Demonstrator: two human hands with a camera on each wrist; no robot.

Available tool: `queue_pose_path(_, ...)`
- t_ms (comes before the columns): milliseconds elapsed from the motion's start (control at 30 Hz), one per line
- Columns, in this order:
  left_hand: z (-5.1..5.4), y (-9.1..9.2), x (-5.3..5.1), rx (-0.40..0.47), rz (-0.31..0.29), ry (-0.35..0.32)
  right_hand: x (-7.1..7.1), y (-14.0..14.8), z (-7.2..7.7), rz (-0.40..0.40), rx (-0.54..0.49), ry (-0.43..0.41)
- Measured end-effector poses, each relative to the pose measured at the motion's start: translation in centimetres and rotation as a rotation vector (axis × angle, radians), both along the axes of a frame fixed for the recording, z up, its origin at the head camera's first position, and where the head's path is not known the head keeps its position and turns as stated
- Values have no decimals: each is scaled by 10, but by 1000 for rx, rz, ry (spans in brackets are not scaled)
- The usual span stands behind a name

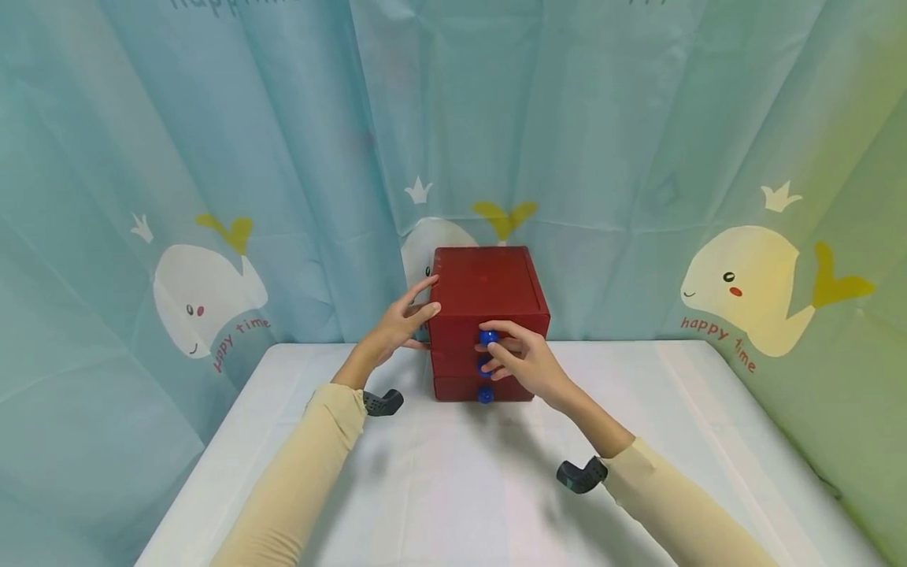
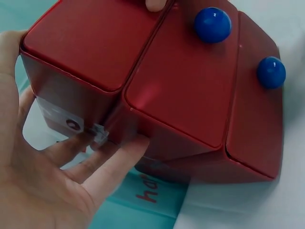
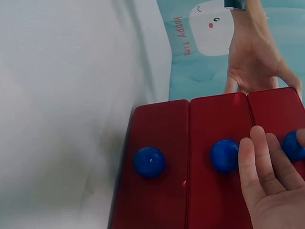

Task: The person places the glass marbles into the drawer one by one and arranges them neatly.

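Observation:
A dark red cabinet (image 1: 489,283) of three stacked drawers stands at the back of the table, with one round blue knob on each drawer front. My left hand (image 1: 390,331) rests against the cabinet's left side, fingers spread and fairly straight, thumb at the top edge. With thumb and index finger, my right hand (image 1: 534,366) pinches the top knob (image 1: 487,337). Its other fingers extend beside the middle knob (image 3: 225,156); I cannot tell whether they touch it. Below them the bottom knob (image 3: 149,162) is in plain sight. The drawer fronts look closed.
A white table (image 1: 439,488) carries the cabinet. Directly behind hangs a light blue curtain (image 1: 602,157) printed with whales, and it continues along both sides. A strip of clear tape with a label (image 2: 71,123) is on the cabinet's left side.

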State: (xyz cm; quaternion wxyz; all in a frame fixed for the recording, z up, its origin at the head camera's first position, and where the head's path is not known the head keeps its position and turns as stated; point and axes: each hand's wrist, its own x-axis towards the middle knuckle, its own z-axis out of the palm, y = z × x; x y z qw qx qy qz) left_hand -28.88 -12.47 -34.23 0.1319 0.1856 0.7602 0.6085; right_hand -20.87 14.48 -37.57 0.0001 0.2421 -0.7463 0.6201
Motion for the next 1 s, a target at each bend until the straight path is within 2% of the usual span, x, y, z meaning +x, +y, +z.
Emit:
queue_pose_path(133, 3, 1, 2, -3, -27, -3, 2, 4, 4, 29, 11, 4)
queue_pose_path(267, 6, 2, 8, 6, -16, -30, 10, 12, 7, 85, 51, -25)
queue_pose_path(400, 9, 2, 18, 38, 11, -35, 21, 24, 9, 122, 121, -49)
queue_pose_path(500, 9, -3, 29, 48, 1, -22, 30, 34, 10, 133, 156, -38)
queue_pose_path(667, 2, -19, 49, 60, -37, -28, 46, 49, 10, 144, 200, 26)
queue_pose_path(833, -9, -38, 67, 54, -9, -44, 57, 61, 9, 144, 219, 92)
queue_pose_path(1000, -18, -51, 78, 57, -15, -52, 61, 68, 7, 145, 207, 122)
